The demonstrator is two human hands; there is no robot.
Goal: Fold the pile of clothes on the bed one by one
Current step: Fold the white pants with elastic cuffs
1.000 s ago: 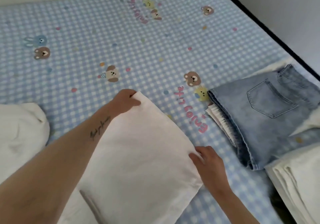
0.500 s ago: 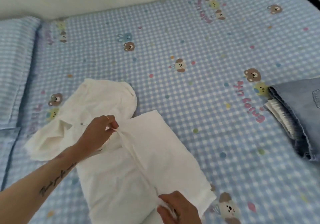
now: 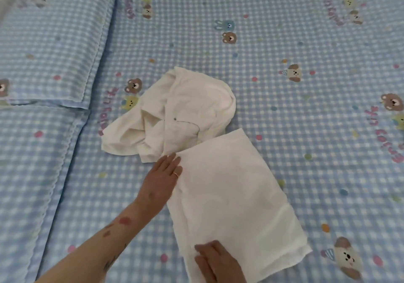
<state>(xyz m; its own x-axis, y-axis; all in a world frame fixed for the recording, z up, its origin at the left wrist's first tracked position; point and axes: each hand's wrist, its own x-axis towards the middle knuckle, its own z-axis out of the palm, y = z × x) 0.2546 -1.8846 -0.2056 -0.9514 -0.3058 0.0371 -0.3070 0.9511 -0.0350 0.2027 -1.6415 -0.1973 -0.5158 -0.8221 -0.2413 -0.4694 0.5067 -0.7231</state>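
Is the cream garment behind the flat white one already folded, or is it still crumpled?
Crumpled. The cream garment lies bunched in uneven creases, while the white garment lies in a flat rectangle.

head view | worn high, facing forward and down | close over bed (image 3: 284,112) (single view only)

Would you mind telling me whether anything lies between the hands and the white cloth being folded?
Nothing visible does. The left hand rests flat on the folded white cloth at its left edge, and the right hand presses its near end. The crumpled cream garment lies beyond, touching the cloth's far corner.
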